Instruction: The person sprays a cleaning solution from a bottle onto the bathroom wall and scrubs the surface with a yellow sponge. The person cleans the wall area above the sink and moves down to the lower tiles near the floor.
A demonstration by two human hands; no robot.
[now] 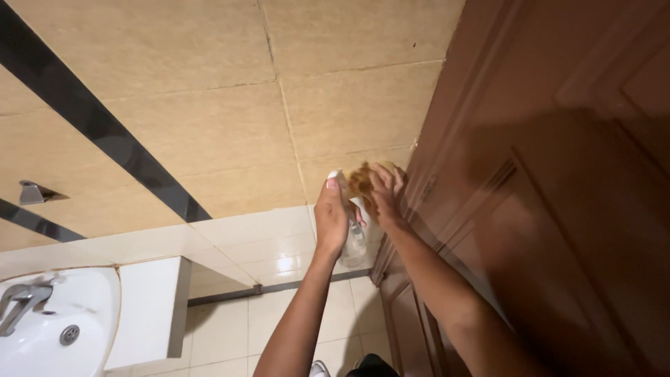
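Left hand (330, 216) wrapped around clear spray bottle (354, 241), nozzle up, aimed at the cloth. Right hand (384, 192) clutches yellowish cloth (361, 178) bunched close to nozzle (likely to catch spray). Behind: tiled wall (209, 105), brown door (558, 174) right; sink (56, 321) lower left.

Brown door (558, 195) blocks the right; tiled wall (209, 105) lies open leftward.

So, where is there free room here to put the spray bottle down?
The flat white ledge between the sink and the tiled wall is bare. The floor tiles below show bare too. It is crowded by the door, where the left hand holds the bottle and the right hand a cloth.
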